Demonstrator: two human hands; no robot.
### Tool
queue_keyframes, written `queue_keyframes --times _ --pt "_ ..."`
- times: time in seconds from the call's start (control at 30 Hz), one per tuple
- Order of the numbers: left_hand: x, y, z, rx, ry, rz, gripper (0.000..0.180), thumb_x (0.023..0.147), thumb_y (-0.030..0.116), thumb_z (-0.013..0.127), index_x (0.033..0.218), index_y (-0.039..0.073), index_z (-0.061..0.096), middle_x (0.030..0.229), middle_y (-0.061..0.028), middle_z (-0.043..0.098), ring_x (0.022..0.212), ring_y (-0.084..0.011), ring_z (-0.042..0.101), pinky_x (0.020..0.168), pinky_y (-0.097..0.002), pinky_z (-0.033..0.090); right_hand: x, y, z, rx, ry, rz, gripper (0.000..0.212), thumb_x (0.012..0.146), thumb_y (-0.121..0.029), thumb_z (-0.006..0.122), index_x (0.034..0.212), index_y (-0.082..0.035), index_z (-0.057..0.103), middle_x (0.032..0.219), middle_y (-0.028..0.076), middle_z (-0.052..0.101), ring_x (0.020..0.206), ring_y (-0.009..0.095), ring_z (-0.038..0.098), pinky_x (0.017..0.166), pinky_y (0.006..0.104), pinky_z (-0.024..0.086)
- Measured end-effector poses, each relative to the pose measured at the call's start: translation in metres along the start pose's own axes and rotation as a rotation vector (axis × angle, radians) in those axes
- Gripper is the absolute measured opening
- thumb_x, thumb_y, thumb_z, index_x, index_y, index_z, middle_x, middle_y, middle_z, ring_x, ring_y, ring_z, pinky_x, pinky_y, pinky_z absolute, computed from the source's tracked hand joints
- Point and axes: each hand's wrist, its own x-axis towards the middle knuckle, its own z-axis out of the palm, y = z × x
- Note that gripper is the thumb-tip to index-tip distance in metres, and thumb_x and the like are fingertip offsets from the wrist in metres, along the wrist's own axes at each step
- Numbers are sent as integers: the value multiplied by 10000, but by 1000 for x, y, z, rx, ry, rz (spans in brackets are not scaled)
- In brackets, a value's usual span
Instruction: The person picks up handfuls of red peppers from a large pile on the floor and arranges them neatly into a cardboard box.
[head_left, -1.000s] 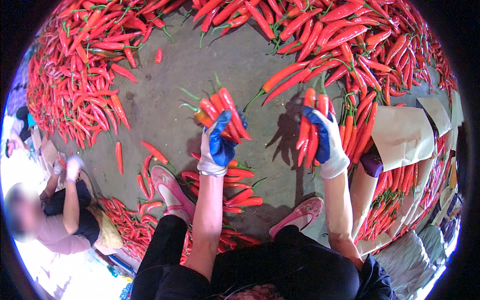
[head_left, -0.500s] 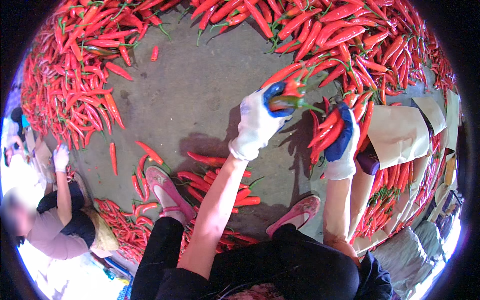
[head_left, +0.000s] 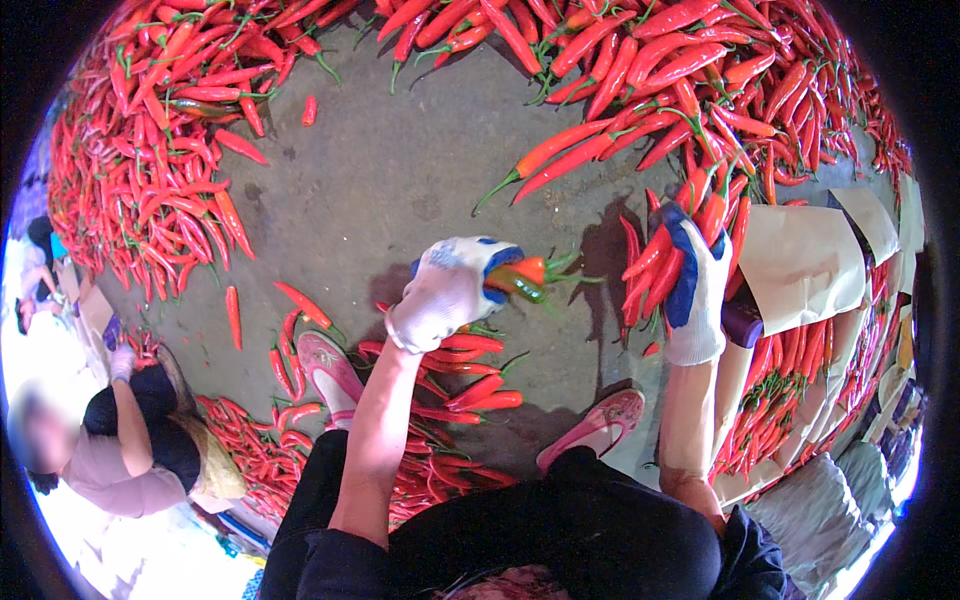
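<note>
My left hand (head_left: 440, 295), in a white glove with blue coating, is closed around a few chili peppers (head_left: 525, 275). One is orange-red and another partly green, and their green stems point right. It hovers over the floor above a small heap of red chilies (head_left: 480, 388) between my feet. Farther right, my right hand (head_left: 697, 295), gloved the same way, grips a bunch of red chilies (head_left: 652, 268) beside the large pile. Its fingers partly hide that bunch. Two long loose chilies (head_left: 565, 160) lie at the pile's edge.
Large chili piles lie at the far right (head_left: 690, 60) and left (head_left: 150, 150). Close by my right forearm stands a paper-lined crate (head_left: 740, 328) of chilies, its brown paper flap (head_left: 800, 270) folded out. Another person (head_left: 115, 450) works at the left. Grey concrete floor (head_left: 380, 150) lies between.
My left hand has drawn back from the big pile, down and to the left, with chilies in it. The right hand has shifted slightly, keeping its bunch. The other person's arm has lowered.
</note>
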Motion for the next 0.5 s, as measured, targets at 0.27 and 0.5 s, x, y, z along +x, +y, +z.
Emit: queue_keyframes --times 0.27,0.5 --pt "72 36 10 24 128 -265 662 660 239 800 1255 83 554 950 -202 675 886 -377 652 773 -437 521 25 -15 9 133 -34 -120 303 856 -89 624 1142 11 611 1006 71 663 909 180 633 837 303 498" --pt "79 19 24 216 22 -133 524 745 251 728 1211 82 557 936 -182 674 873 -361 660 760 -456 525 32 -18 3 -4 -87 -108 317 843 -56 638 1152 13 617 1016 74 673 895 164 639 822 287 495"
